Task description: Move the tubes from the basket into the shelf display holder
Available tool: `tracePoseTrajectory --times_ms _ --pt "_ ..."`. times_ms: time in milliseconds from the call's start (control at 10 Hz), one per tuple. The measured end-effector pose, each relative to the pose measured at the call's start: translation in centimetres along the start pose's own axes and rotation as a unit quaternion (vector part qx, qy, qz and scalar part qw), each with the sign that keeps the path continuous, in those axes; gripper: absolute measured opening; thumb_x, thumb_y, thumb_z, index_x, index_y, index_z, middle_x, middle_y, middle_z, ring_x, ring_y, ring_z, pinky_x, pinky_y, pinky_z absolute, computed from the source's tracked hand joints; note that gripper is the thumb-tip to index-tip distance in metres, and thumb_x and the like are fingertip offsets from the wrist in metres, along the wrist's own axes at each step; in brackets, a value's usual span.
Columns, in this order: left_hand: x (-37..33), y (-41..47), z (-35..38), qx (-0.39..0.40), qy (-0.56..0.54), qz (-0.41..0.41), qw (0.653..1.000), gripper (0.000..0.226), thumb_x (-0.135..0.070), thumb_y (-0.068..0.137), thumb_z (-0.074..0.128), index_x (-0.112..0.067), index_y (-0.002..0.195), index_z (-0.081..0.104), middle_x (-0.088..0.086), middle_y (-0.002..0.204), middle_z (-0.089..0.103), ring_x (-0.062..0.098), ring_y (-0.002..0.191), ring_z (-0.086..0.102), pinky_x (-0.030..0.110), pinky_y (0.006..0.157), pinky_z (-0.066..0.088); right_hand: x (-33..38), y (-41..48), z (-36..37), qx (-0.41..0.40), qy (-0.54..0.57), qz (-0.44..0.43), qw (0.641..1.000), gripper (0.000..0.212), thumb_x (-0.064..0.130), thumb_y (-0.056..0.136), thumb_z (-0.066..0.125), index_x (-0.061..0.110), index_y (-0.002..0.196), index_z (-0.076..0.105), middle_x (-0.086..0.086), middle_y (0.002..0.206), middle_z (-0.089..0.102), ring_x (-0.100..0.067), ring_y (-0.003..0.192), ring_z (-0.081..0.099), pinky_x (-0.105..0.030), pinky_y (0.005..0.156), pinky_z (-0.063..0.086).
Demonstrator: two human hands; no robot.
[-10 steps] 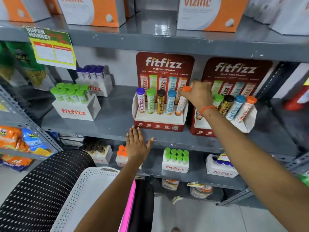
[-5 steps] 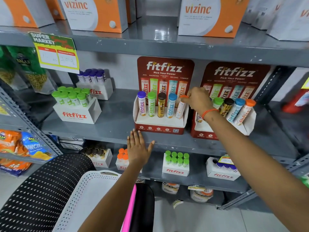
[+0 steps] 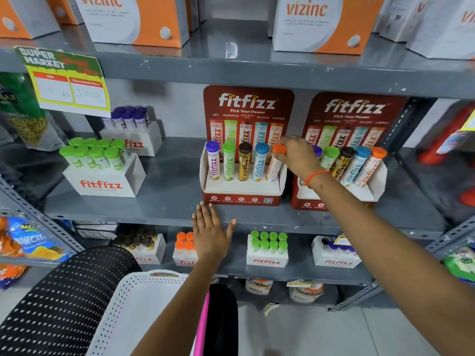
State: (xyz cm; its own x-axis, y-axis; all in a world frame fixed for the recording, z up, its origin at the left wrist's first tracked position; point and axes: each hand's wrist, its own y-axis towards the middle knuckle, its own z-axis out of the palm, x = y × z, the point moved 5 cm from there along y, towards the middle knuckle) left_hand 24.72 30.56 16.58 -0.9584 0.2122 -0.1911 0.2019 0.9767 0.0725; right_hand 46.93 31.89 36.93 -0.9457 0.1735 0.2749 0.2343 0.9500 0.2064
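My right hand [image 3: 298, 156] pinches the orange-capped tube [image 3: 275, 164], seated in the last slot of the red cardboard display holder [image 3: 243, 199] beside purple, green, brown and blue capped tubes. My left hand [image 3: 210, 233] lies flat, fingers spread, on the grey metal shelf [image 3: 164, 204] edge, holding nothing. The white perforated basket [image 3: 133, 304] sits below, its contents hidden by my arm.

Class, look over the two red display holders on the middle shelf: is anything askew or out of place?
The orange-capped tube in the left holder leans while its four neighbours stand upright; the right hand grips its cap.
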Motion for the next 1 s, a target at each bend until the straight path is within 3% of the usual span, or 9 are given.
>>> tracePoseTrajectory --times_ms 100,200,300,400,600,700,800,900,1000 --pt "0.1 0.1 0.1 -0.007 0.001 0.000 1.000 0.097 -0.073 0.076 -0.012 -0.010 0.149 -0.004 0.013 0.158 0.000 0.030 0.144 -0.003 0.039 0.113 -0.009 0.1 0.1 0.2 0.037 0.039 -0.011 0.998 0.038 0.005 0.086 0.059 0.005 0.124 0.054 -0.022 0.122 0.059 -0.038 0.113 0.053 -0.043 0.096 0.045" --pt "0.1 0.1 0.1 0.002 0.004 0.000 1.000 0.092 -0.073 0.083 -0.004 -0.010 0.149 -0.006 0.013 0.158 -0.003 0.030 0.144 -0.005 0.039 0.112 -0.010 0.3 0.2 0.4 0.038 0.052 -0.008 0.998 0.049 0.012 0.082 0.066 0.007 0.128 0.049 -0.021 0.124 0.058 -0.037 0.113 0.054 -0.042 0.096 0.046" --pt "0.0 0.0 0.0 0.014 0.014 0.001 1.000 0.090 -0.070 0.083 0.002 -0.010 0.149 -0.008 0.013 0.158 -0.005 0.030 0.144 -0.006 0.039 0.111 -0.011 0.3 0.2 0.4 0.013 0.049 0.017 0.999 0.042 0.018 0.080 0.070 0.006 0.116 0.055 -0.023 0.115 0.056 -0.037 0.105 0.055 -0.040 0.089 0.046" --pt "0.0 0.1 -0.1 0.027 0.020 -0.002 0.999 0.090 -0.070 0.083 0.001 -0.009 0.148 -0.009 0.013 0.158 -0.006 0.030 0.144 -0.008 0.039 0.112 -0.011 0.3 0.2 0.2 -0.001 0.049 0.005 0.999 0.032 0.010 0.082 0.066 0.005 0.112 0.058 -0.023 0.113 0.058 -0.038 0.105 0.056 -0.042 0.089 0.046" --pt "-0.2 0.2 -0.4 0.066 0.025 0.000 0.998 0.089 -0.069 0.086 0.005 -0.008 0.148 -0.009 0.016 0.157 -0.007 0.031 0.144 -0.008 0.041 0.115 -0.006 0.2 -0.3 0.0 0.017 0.064 -0.023 0.998 0.034 -0.002 0.085 0.052 0.003 0.119 0.055 -0.024 0.115 0.063 -0.041 0.106 0.058 -0.042 0.089 0.051" --pt "-0.5 0.4 -1.2 0.092 0.026 0.001 0.995 0.088 -0.068 0.087 0.008 -0.007 0.148 -0.008 0.017 0.157 -0.008 0.032 0.144 -0.008 0.043 0.116 -0.004 0.3 -0.7 -0.3 0.036 0.067 -0.025 0.997 0.045 -0.003 0.088 0.048 0.007 0.132 0.043 -0.025 0.122 0.060 -0.043 0.109 0.056 -0.049 0.093 0.050" --pt "-0.8 0.2 -2.7 0.130 0.007 -0.012 0.991 0.088 -0.066 0.090 0.014 -0.004 0.148 -0.004 0.019 0.157 -0.003 0.033 0.144 -0.002 0.044 0.118 0.003 0.4 -1.1 -0.3 0.076 0.073 -0.021 0.994 0.068 -0.001 0.088 0.050 0.015 0.146 0.019 -0.025 0.135 0.048 -0.043 0.118 0.050 -0.048 0.100 0.045" --pt "-2.4 0.5 -5.6 0.168 -0.011 -0.025 0.985 0.081 -0.062 0.092 0.030 -0.001 0.144 0.021 0.021 0.151 0.026 0.035 0.138 0.026 0.045 0.112 0.025 0.2 -1.4 -1.0 0.051 0.043 -0.017 0.998 0.066 0.007 0.086 0.054 0.013 0.144 0.022 -0.025 0.136 0.042 -0.044 0.125 0.040 -0.050 0.105 0.039" --pt "-5.8 1.2 -9.9 0.181 -0.049 0.023 0.982 0.056 -0.054 0.093 0.039 -0.007 0.122 0.052 0.012 0.127 0.057 0.031 0.116 0.053 0.041 0.096 0.044 0.2 -1.8 -2.6 0.081 0.005 -0.022 0.996 0.028 0.015 0.089 0.050 0.008 0.115 0.053 -0.022 0.115 0.057 -0.037 0.105 0.055 -0.041 0.088 0.048"
